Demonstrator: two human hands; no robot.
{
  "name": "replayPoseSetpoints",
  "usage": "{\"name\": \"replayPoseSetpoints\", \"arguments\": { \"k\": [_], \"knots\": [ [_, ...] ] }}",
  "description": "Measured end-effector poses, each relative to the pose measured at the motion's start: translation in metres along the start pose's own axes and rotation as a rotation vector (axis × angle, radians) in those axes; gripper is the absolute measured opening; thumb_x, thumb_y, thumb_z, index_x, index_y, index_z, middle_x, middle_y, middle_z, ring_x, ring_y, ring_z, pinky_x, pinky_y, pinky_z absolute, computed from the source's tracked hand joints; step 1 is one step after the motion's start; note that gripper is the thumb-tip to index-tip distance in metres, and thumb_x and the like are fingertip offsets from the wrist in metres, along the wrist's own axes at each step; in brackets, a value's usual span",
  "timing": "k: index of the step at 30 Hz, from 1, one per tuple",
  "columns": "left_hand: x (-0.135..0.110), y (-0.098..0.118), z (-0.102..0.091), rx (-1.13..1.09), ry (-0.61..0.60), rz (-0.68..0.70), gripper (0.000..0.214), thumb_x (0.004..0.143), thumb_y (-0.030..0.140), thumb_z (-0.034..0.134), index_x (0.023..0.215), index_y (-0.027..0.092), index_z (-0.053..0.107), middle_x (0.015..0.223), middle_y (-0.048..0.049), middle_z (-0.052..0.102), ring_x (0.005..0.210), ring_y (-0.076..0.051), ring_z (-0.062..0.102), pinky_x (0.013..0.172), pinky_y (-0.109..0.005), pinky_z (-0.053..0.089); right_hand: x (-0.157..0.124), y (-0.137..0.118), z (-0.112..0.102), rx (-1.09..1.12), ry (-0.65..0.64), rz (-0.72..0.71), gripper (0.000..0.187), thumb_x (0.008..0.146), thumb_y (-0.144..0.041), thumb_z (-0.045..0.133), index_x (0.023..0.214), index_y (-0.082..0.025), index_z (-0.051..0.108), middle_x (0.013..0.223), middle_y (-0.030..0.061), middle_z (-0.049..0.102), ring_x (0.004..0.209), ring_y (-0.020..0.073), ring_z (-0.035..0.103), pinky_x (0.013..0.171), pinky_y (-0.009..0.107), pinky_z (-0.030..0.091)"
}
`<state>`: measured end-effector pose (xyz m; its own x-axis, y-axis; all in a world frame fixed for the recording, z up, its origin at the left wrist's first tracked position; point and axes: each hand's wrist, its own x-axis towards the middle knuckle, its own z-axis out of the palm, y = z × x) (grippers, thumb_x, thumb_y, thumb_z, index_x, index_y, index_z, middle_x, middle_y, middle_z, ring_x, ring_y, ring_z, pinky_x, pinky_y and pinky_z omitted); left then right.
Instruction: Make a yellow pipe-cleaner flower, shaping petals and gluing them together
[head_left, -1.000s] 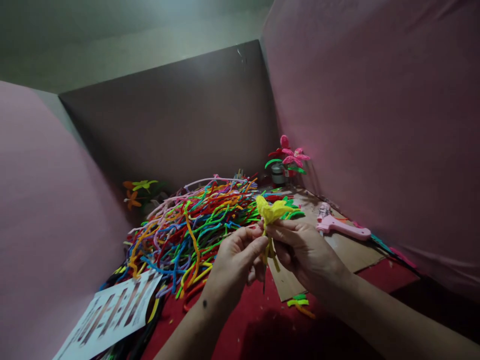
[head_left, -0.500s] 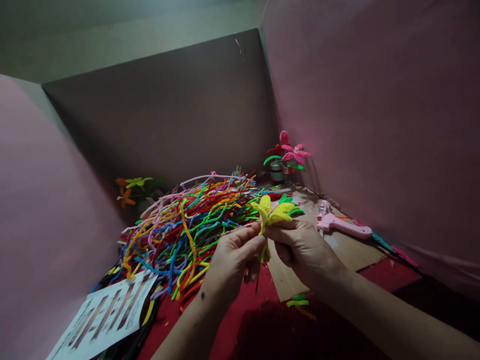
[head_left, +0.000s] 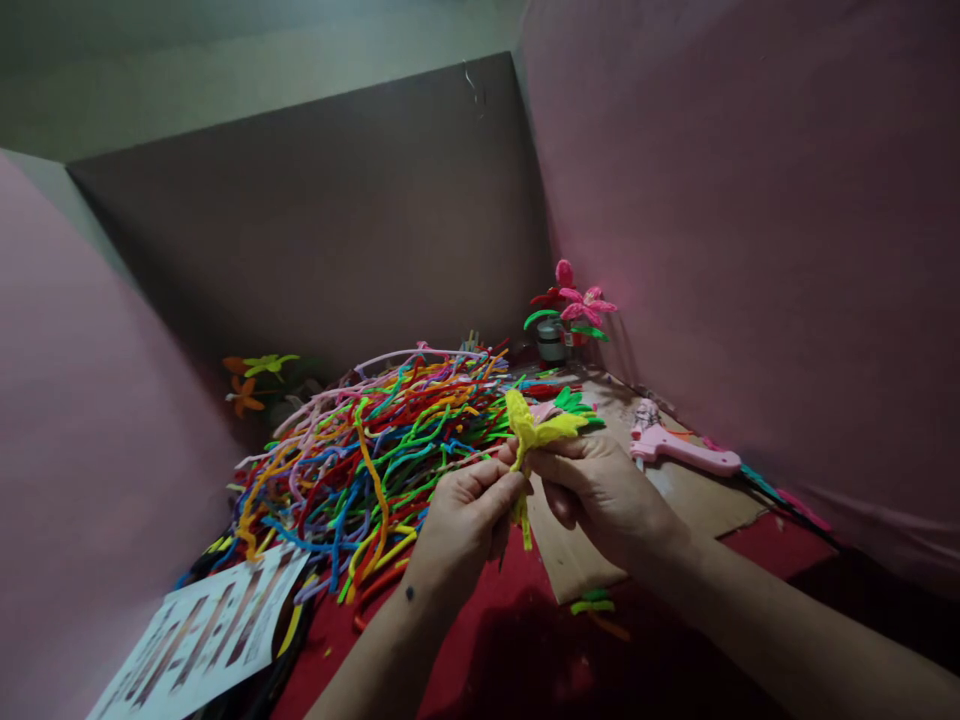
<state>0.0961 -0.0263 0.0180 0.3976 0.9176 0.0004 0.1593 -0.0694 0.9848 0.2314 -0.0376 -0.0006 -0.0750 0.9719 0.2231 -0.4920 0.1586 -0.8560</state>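
A yellow pipe-cleaner flower (head_left: 546,428) is held up between my two hands, its fuzzy petals spreading above the fingers. My left hand (head_left: 469,510) pinches the yellow stem ends below the petals, and the loose ends hang down under the fingertips. Around the base of the petals, on the right side, the fingers of my right hand (head_left: 600,495) are closed. Green pipe-cleaner leaves (head_left: 577,404) show just behind the flower. My fingers hide the middle of the stem.
A big heap of coloured pipe cleaners (head_left: 390,440) lies to the left. A pink glue gun (head_left: 690,452) rests on cardboard (head_left: 720,500) at right. Finished pink flowers (head_left: 586,303) stand at the back. A printed sheet (head_left: 210,640) lies front left, and green scraps (head_left: 592,604) on the red cloth.
The yellow flower has turned in my fingers, so its petals face differently and the stem ends hang more visibly. Both hands stay close together; the view has shifted slightly.
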Motion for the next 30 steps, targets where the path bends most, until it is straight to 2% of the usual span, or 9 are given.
{"name": "replayPoseSetpoints", "arguments": {
  "k": [3,6,8,12,16,20,22,25,30],
  "knots": [
    [-0.002,0.004,0.005,0.079,0.083,0.036,0.028,0.075,0.034,0.054,0.057,0.014,0.048,0.040,0.0058,0.037,0.034,-0.004,0.030,0.034,-0.018,0.022,-0.001,0.002,0.003,-0.021,0.017,-0.017,0.024,0.075,-0.029,0.058,0.058,-0.013,0.061,0.038,-0.0047,0.045,0.035,0.0029,0.035,0.040,0.018,0.024],
    [-0.003,0.005,0.007,0.116,0.106,0.061,0.026,0.076,0.033,0.053,0.059,0.014,0.049,0.041,0.0052,0.039,0.034,-0.005,0.032,0.035,-0.018,0.024,-0.001,0.005,0.004,0.007,0.031,-0.016,0.019,0.074,-0.030,0.060,0.074,-0.013,0.067,0.040,-0.0047,0.046,0.036,0.0033,0.036,0.040,0.019,0.025],
    [-0.004,0.005,0.007,0.139,0.122,0.079,0.025,0.076,0.033,0.053,0.059,0.015,0.050,0.041,0.0050,0.040,0.034,-0.005,0.032,0.035,-0.019,0.024,0.000,0.006,0.004,0.029,0.014,-0.017,0.019,0.074,-0.030,0.060,0.078,-0.013,0.068,0.041,-0.0046,0.047,0.037,0.0035,0.036,0.040,0.019,0.026],
    [-0.004,0.003,0.006,0.162,0.160,0.134,0.026,0.074,0.033,0.056,0.055,0.015,0.054,0.038,0.0048,0.039,0.035,-0.006,0.032,0.036,-0.018,0.024,-0.001,0.008,0.003,0.040,-0.006,-0.057,0.017,0.075,-0.028,0.059,0.071,-0.013,0.067,0.041,-0.0051,0.045,0.038,0.0036,0.037,0.043,0.019,0.028],
    [-0.003,0.000,0.008,0.142,0.193,0.175,0.021,0.072,0.032,0.059,0.059,0.015,0.061,0.041,0.0037,0.042,0.036,-0.005,0.032,0.036,-0.019,0.023,-0.001,0.008,0.003,0.044,0.008,-0.079,0.022,0.078,-0.030,0.057,0.063,-0.014,0.062,0.042,-0.0044,0.046,0.039,0.0045,0.039,0.041,0.019,0.026],
    [-0.002,0.002,0.009,0.164,0.164,0.155,0.023,0.073,0.033,0.057,0.060,0.014,0.060,0.044,0.0038,0.042,0.037,-0.005,0.033,0.036,-0.018,0.026,-0.001,0.006,0.002,-0.055,0.035,-0.089,0.035,0.076,-0.030,0.057,0.046,-0.014,0.049,0.037,-0.0059,0.039,0.036,0.0033,0.030,0.039,0.020,0.020],
    [-0.002,0.004,0.004,0.150,0.112,0.118,0.020,0.074,0.032,0.056,0.070,0.014,0.062,0.045,0.0046,0.042,0.038,-0.006,0.036,0.037,-0.018,0.029,0.000,0.005,0.000,-0.135,0.062,-0.103,0.039,0.074,-0.028,0.059,0.041,-0.014,0.042,0.036,-0.0066,0.035,0.036,0.0028,0.026,0.039,0.020,0.018],
    [0.000,0.010,-0.006,0.067,0.042,0.071,0.025,0.073,0.031,0.058,0.091,0.014,0.059,0.053,0.0037,0.049,0.040,-0.006,0.040,0.036,-0.017,0.031,0.000,0.004,-0.003,-0.199,0.074,-0.135,0.032,0.071,-0.026,0.059,0.044,-0.014,0.047,0.038,-0.0059,0.040,0.038,0.0039,0.030,0.041,0.020,0.022],
    [0.001,0.015,-0.019,-0.050,0.040,0.065,0.027,0.074,0.030,0.059,0.095,0.013,0.057,0.055,0.0031,0.050,0.041,-0.004,0.039,0.039,-0.015,0.031,0.000,0.003,-0.002,-0.211,0.083,-0.170,0.020,0.068,-0.025,0.058,0.052,-0.015,0.056,0.043,-0.0048,0.045,0.042,0.0056,0.034,0.044,0.020,0.029]
  ]
}}
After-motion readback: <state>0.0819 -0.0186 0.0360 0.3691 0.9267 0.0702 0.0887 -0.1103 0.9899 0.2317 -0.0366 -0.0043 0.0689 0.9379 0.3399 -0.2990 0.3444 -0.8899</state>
